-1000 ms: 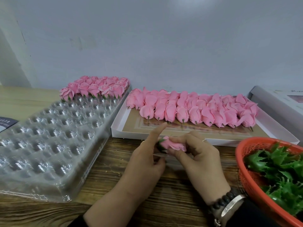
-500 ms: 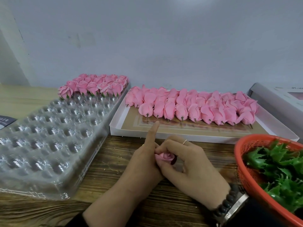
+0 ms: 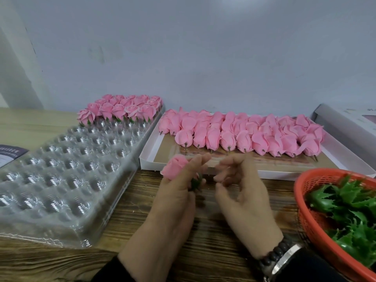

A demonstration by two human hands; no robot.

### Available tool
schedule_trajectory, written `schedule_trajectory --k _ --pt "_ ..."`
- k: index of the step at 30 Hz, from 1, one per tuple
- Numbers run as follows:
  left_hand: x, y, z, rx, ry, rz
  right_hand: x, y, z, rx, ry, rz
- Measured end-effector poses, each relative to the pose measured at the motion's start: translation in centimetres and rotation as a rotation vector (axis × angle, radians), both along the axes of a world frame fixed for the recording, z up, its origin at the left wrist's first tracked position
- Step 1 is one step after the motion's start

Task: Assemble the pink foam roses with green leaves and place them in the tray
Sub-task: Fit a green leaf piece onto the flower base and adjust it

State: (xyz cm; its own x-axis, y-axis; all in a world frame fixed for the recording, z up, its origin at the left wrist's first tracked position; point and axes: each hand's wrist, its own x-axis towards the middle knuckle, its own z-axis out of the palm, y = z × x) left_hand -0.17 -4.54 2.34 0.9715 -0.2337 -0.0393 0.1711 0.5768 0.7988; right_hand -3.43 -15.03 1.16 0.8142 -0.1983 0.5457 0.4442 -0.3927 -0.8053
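Closest to me, the person's left hand [image 3: 179, 192] is gripping a pink foam rose [image 3: 176, 167] with its green leaf base [image 3: 196, 183] poking out under the fingers, held just above the wooden table [image 3: 213, 231]. Right hand [image 3: 242, 192] sits just beside it, fingers loosely curled and holding nothing, not touching the rose, with a beaded bracelet [image 3: 273, 252] on that wrist. Off to the right there's a red mesh basket [image 3: 317, 226] full of spiky green leaves [image 3: 350, 204]. On the left, a clear plastic tray [image 3: 67, 180] with rows of round cups, mostly bare, with finished roses [image 3: 122, 109] standing upright in the far rows only. Behind the hands, a shallow white box [image 3: 149, 159] holds unassembled rose heads [image 3: 244, 133] lying on their sides, short stems pointing toward the hands. Further right, the corner of another white box [image 3: 345, 127].
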Motion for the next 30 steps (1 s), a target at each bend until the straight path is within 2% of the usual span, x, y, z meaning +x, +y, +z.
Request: schedule_trajectory --k 3,5,10,13,16,19,25,30 --pt "-0.8 -1.4 0.2 -0.168 0.151 -0.04 0.2 0.8 -0.4 -0.089 0.093 0.114" --pt "-1.2 -1.8 0.3 -0.195 0.211 -0.022 0.3 0.8 -0.5 -0.076 0.125 0.123" --pt "-1.0 -2.1 0.2 -0.191 0.231 -0.063 0.1 0.5 -0.4 -0.067 0.12 0.055" --pt "-0.7 -1.7 0.1 -0.185 0.212 -0.153 0.0 0.1 -0.1 0.034 0.161 0.071" --pt "-0.5 -0.9 0.1 -0.162 0.155 -0.253 -0.1 -0.1 0.3 0.181 0.187 0.193" --pt "-0.4 -0.7 0.0 -0.174 0.153 -0.248 -0.2 0.0 0.6 0.264 0.218 0.276" --pt "0.0 -0.8 0.2 -0.17 0.189 -0.119 -0.3 0.1 0.3 0.053 0.183 0.126" --pt "-0.3 -1.0 0.1 -0.184 0.171 -0.108 -0.4 0.4 0.1 -0.067 0.1 0.045"
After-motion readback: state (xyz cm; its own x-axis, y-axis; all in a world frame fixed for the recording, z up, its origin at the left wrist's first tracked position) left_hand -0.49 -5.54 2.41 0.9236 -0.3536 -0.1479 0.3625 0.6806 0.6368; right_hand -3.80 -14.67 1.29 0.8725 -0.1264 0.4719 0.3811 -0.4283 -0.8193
